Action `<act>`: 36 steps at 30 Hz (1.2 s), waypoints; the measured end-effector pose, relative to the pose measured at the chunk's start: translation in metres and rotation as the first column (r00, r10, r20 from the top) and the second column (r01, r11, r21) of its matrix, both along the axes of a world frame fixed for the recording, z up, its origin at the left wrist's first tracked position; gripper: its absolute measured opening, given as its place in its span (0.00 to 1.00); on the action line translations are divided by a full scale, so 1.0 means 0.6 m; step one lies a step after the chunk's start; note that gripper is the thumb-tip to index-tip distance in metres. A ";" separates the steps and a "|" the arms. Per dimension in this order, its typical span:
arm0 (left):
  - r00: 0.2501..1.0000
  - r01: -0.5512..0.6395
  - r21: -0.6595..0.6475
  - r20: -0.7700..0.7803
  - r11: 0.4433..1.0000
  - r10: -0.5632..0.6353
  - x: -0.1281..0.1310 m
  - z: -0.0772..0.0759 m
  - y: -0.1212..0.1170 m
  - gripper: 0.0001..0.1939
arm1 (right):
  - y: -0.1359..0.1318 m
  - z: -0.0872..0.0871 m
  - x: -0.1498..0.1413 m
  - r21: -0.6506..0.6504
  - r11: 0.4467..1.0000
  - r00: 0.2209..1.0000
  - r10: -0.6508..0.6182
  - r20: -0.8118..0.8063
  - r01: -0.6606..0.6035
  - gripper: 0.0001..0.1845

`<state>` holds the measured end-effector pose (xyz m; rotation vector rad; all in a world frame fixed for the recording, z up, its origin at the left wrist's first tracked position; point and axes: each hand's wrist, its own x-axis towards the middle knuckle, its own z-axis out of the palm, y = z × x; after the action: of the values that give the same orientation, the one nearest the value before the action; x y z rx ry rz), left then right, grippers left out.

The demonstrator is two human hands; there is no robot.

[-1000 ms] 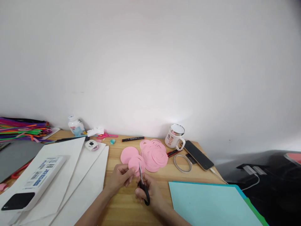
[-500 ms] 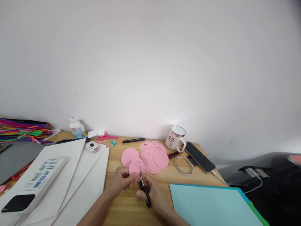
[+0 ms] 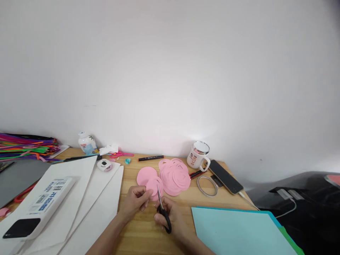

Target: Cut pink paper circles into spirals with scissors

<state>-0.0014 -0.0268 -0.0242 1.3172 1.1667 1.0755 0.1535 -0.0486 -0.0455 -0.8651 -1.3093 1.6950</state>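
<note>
Between thumb and fingers, my left hand [image 3: 136,201] pinches a pink paper circle [image 3: 152,187] by its lower left edge. My right hand [image 3: 171,216] grips the black handles of a pair of scissors [image 3: 160,200], whose blades point up and lie against the circle's right side. Whether the blades are parted is hard to make out. Just behind, another pink circle [image 3: 147,174] rests on the table. A pile of overlapping pink paper circles [image 3: 174,177] lies to its right, some with curved cuts.
White sheets [image 3: 105,202] with a white boxed device [image 3: 42,205] lie left. A teal sheet [image 3: 236,230] lies at front right. Behind stand a mug [image 3: 196,159] and a white bottle [image 3: 87,143]; a phone [image 3: 224,177], a tape roll [image 3: 207,186] and a marker [image 3: 151,158] lie nearby.
The pink circle in my left hand and the scissors shift only slightly against each other. The view tilts a little; both hands keep their grip.
</note>
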 end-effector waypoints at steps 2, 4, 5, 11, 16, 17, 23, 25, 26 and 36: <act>0.997 -0.068 0.004 0.037 0.998 0.068 0.001 0.003 0.001 0.24 | 0.000 -0.002 0.001 -0.003 1.000 1.000 -0.006 0.002 0.006 0.20; 0.993 -0.105 0.012 0.050 0.994 0.105 0.002 0.007 0.001 0.24 | 0.000 -0.004 0.001 0.008 1.000 1.000 -0.019 -0.004 0.019 0.19; 0.994 -0.101 0.018 0.040 0.995 0.100 0.003 0.008 0.000 0.24 | 0.000 -0.006 0.001 0.015 0.999 1.000 -0.029 -0.007 0.029 0.18; 0.998 0.005 0.015 -0.068 1.000 -0.004 0.011 0.009 -0.008 0.25 | -0.002 -0.012 -0.004 -0.039 0.999 1.000 0.009 0.007 -0.009 0.18; 0.993 0.040 0.015 -0.109 0.999 -0.038 0.016 0.008 -0.010 0.25 | 0.000 -0.007 -0.006 0.051 0.999 1.000 0.001 -0.008 -0.001 0.22; 0.992 0.061 0.013 -0.111 0.998 -0.059 0.016 0.008 -0.010 0.25 | 0.001 -0.006 -0.005 0.079 0.997 1.000 -0.006 -0.025 0.007 0.22; 0.992 0.092 0.025 -0.089 0.995 -0.090 0.018 0.007 -0.010 0.24 | 0.004 0.000 -0.004 0.061 0.998 0.997 0.002 -0.071 0.002 0.23; 0.993 0.088 0.018 -0.085 0.996 -0.086 0.017 0.006 -0.010 0.23 | 0.004 0.002 -0.004 0.050 0.999 0.997 0.020 -0.070 -0.017 0.23; 0.993 0.084 0.013 -0.081 0.996 -0.083 0.016 0.005 -0.010 0.23 | 0.003 0.003 -0.003 0.046 0.999 0.997 0.028 -0.072 -0.025 0.23; 0.998 0.045 0.004 -0.052 0.999 -0.045 0.010 0.005 -0.006 0.24 | 0.000 0.000 -0.003 0.004 1.000 1.000 -0.012 0.000 0.012 0.16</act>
<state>0.0043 -0.0301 -0.0214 1.3764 1.1684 1.0177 0.1516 -0.0487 -0.0456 -0.8692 -1.3044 1.6829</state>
